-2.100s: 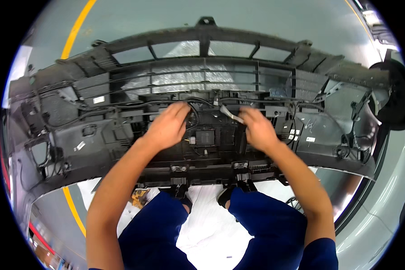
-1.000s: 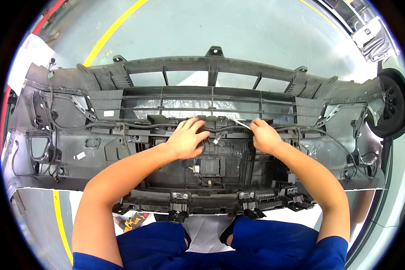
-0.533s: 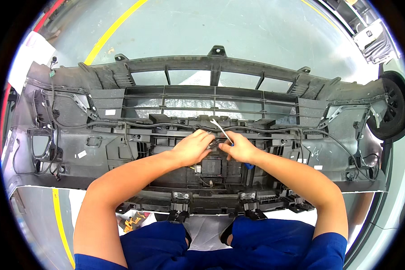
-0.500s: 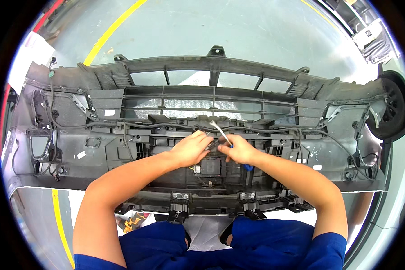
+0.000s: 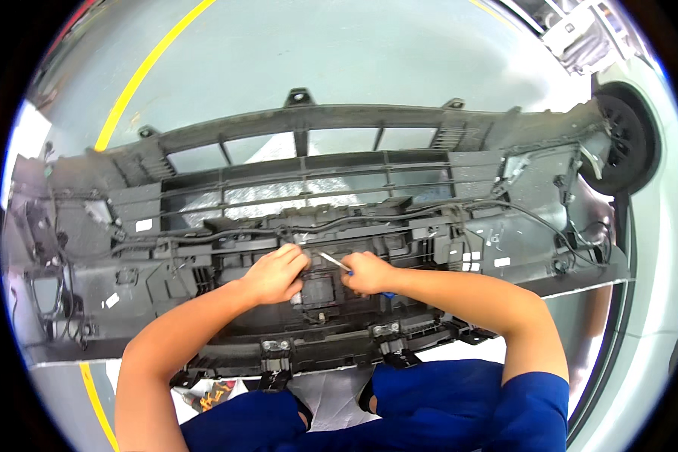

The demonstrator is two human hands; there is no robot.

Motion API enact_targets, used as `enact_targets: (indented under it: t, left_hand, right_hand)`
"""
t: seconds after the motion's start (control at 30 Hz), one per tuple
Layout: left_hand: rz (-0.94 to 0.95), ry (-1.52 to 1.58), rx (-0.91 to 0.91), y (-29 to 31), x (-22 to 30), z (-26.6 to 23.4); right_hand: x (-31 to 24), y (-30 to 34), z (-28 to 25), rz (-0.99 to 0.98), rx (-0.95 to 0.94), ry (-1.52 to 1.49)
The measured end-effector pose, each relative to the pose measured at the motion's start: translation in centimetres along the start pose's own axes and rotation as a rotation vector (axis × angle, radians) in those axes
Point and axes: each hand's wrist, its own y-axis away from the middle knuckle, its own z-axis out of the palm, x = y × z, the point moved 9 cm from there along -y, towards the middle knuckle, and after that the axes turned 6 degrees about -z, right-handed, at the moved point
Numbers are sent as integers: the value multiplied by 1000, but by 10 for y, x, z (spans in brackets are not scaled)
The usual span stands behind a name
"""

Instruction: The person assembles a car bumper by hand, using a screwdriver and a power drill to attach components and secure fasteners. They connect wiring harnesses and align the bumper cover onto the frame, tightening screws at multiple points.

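one blue-handled, metal-shafted tool [image 5: 331, 261] sat in my closed right hand [image 5: 367, 273], over the dark moulded-plastic bumper [image 5: 523, 242] between its black slatted grille [image 5: 304, 170] and near edge; my left hand [image 5: 275, 274] was half-curled, any hold hidden. i judged this tool-placing, calling next for steady aim.

Royal-blue short sleeves [image 5: 535, 410], matching trousers [image 5: 437, 392], dark shoes [image 5: 366, 395] (only slivers showing), bare hands [image 5: 273, 276].
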Motion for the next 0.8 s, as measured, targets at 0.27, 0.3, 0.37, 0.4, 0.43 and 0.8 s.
enact_targets:
  t: [0.27,0.3,0.37,0.4,0.43,0.8]
  left_hand:
    - [-10,8,2,1,2,-2]
    - [-15,8,-3,2,2,-3]
    - [-9,-3,-1,1,3,-4]
    - [2,-13,6,0,4,-5]
    - [12,-23,14,-1,6,-5]
    - [45,-28,35,2,9,-2]
  right_hand:
    - [36,-24,23,-64,-50,358]
    - [30,-20,25,-45,-95,348]
    - [31,-18,30,-54,-120,401]
    - [32,-17,34,-56,-134,428]
    - [33,-19,36,-62,-140,432]
    - [37,-25,42,-88,-169,503]
